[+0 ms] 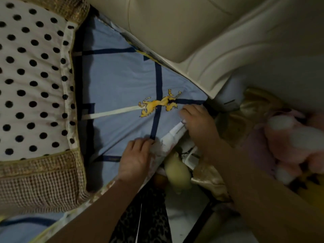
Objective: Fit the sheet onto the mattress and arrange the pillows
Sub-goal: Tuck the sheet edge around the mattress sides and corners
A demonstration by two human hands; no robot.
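Nearest the camera, two bare forearms reach in from the bottom edge toward the corner of the bed. The left hand [135, 159] lies knuckles-up at the mattress edge, its fingers curled down and pinching the bunched hem of the sheet [119, 85] where the fabric gathers into a pale, crumpled knot. Just beside it, the right hand [198, 123] grips the same hem further along, fingers closed over the edge next to a white strip of mattress [172, 135] that shows beneath the cloth. The sheet itself is light blue, crossed by dark navy bands and one cream band, with a yellow animal motif [158, 105] printed where the lines meet; it lies mostly smooth over the top of the mattress, with faint wrinkles fanning toward the hands. Below the hands, off the bed, a pale yellow soft object [177, 172] and a pink and white plush toy [294, 142] lie among gold satin fabric. To the left, a pillow [33, 81] in white with black dots and a gold checked border rests on the sheet. Farthest off, a cream padded headboard [201, 32] runs along the sheet's upper edge.
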